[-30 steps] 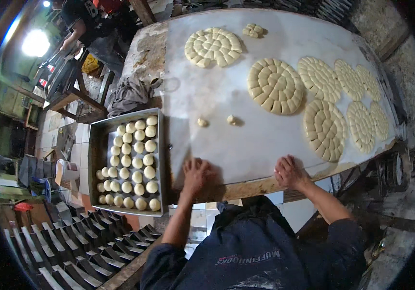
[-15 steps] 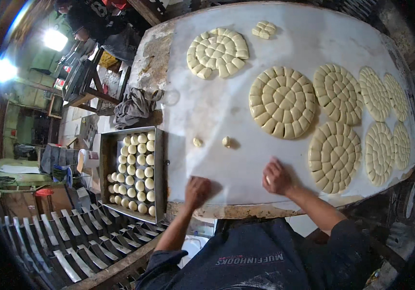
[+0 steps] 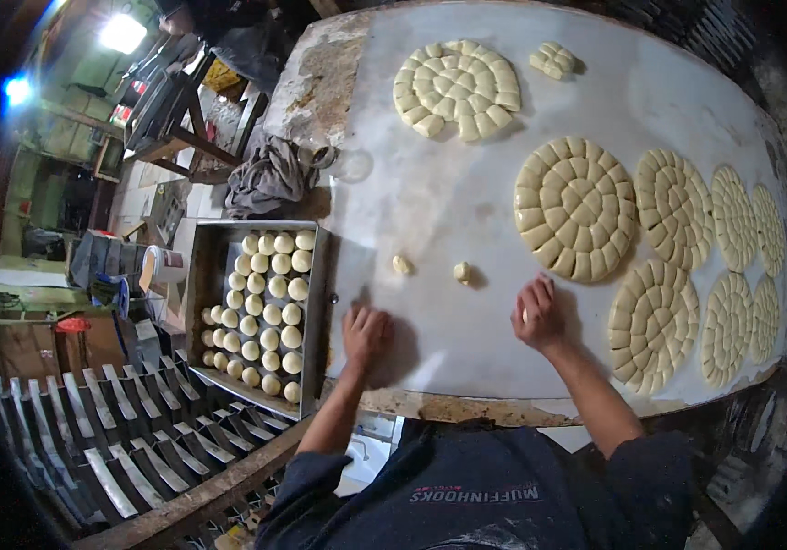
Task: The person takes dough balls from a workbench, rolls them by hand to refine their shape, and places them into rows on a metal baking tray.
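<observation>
On the floured pale worktop (image 3: 467, 362), both my hands are curled low, knuckles up. My left hand (image 3: 368, 337) is closed near the left edge, beside the tray; whatever lies under its palm is hidden. My right hand (image 3: 540, 313) is closed too, a pale bit of dough showing by the thumb. Ahead of them lie two small loose dough pieces, one on the left (image 3: 402, 265) and another on the right (image 3: 462, 272). A deep metal tray (image 3: 320, 312) at the left holds rows of round dough balls (image 3: 272, 314).
Right of my hands lie several flat rounds of scored dough (image 3: 577, 209). A gapped round (image 3: 458, 90) and a small dough cluster (image 3: 554, 60) lie farther back. A grey cloth (image 3: 270, 177) sits by the left edge, above a slatted metal rack (image 3: 137, 431).
The view has shifted, so the worktop appears farther right. Both hands have slid forward from the table's front edge and somewhat left, still curled. The two loose dough pieces stay put.
</observation>
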Available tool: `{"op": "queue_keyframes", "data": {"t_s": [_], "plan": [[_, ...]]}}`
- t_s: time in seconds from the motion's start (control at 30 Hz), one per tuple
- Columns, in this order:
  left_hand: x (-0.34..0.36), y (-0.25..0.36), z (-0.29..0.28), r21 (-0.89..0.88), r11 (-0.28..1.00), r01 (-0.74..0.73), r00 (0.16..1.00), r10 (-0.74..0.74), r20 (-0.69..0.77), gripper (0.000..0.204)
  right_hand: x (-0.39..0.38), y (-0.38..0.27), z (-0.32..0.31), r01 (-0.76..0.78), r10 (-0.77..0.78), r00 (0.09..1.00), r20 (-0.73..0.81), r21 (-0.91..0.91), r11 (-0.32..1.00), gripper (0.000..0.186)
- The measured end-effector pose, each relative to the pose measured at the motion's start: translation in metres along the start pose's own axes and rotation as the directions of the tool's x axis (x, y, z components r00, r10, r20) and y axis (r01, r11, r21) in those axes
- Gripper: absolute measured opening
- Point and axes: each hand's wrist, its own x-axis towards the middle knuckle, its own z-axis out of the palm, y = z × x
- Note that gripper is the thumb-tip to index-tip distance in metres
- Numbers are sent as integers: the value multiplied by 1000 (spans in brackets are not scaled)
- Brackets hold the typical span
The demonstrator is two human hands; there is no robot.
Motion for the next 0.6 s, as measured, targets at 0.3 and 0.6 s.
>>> {"op": "queue_keyframes", "data": {"t_s": [0.3, 0.6], "plan": [[-67, 58, 7, -453, 891, -19, 962, 139, 234, 49, -35, -116, 27, -102, 113, 979, 170, -71, 992, 11], [0, -195, -225, -294, 924, 245, 944, -296, -145, 39, 97, -164, 41, -784, 669, 618, 413, 255, 566, 26]]}}
